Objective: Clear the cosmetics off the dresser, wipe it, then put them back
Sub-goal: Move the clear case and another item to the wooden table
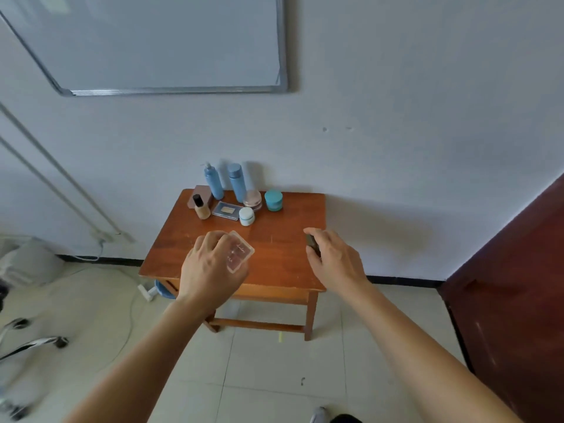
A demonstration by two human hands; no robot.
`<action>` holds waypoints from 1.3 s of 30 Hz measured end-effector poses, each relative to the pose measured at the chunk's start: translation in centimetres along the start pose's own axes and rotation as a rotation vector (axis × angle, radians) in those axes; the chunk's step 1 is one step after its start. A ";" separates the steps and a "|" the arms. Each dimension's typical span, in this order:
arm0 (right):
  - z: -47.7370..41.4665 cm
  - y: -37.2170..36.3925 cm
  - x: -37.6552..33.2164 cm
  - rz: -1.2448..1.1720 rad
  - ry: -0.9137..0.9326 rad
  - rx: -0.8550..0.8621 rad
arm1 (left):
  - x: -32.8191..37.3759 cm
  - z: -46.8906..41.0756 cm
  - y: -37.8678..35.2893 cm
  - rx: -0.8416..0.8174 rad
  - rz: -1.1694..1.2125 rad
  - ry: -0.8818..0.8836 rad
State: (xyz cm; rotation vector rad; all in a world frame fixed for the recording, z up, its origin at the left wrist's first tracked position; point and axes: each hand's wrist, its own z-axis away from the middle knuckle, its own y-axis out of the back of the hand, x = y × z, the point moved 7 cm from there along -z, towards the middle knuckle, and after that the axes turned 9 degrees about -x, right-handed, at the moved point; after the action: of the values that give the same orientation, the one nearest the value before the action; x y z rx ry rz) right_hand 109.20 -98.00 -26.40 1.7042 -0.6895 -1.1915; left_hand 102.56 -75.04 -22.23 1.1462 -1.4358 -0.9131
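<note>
A small wooden dresser (pixel 283 227) stands against the wall. At its back stand two blue bottles (pixel 213 182) (pixel 237 182), a brown box (pixel 202 194), a foundation bottle (pixel 201 207), a flat dark palette (pixel 227 210), a pink round compact (pixel 252 199), a teal jar (pixel 273 200) and a small white jar (pixel 246 215). My left hand (pixel 210 267) holds a clear pinkish flat case (pixel 239 251) over the dresser's front left. My right hand (pixel 332 261) grips a small dark item (pixel 312 244) at the front right; its shape is mostly hidden.
A whiteboard (pixel 152 44) hangs on the wall above. An office chair base (pixel 33 343) and cables lie on the tiled floor at left. A blue bin (pixel 164 290) sits under the dresser's left side. A dark red door (pixel 512 300) is at right.
</note>
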 end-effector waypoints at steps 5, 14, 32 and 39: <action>-7.4 -3.8 -1.1 0.024 0.074 -0.093 | -5.5 -5.0 -3.2 -0.064 0.008 0.075; -19.7 -12.6 0.7 0.021 -0.173 -0.186 | -16.9 -17.2 -13.3 -0.382 -0.007 0.065; -28.0 -27.3 -0.3 0.018 -0.573 -0.450 | -25.1 -25.3 -24.9 -0.829 -0.143 -0.397; -26.2 -23.8 0.4 -0.039 -0.672 -0.348 | -22.7 -26.6 -21.5 -0.555 -0.001 -0.509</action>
State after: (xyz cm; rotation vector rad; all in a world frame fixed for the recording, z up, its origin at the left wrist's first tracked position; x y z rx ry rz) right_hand 132.22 -78.74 -45.09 1.0215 -0.7806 -1.8177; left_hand 132.70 -57.52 -43.95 0.5155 -1.4306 -1.5614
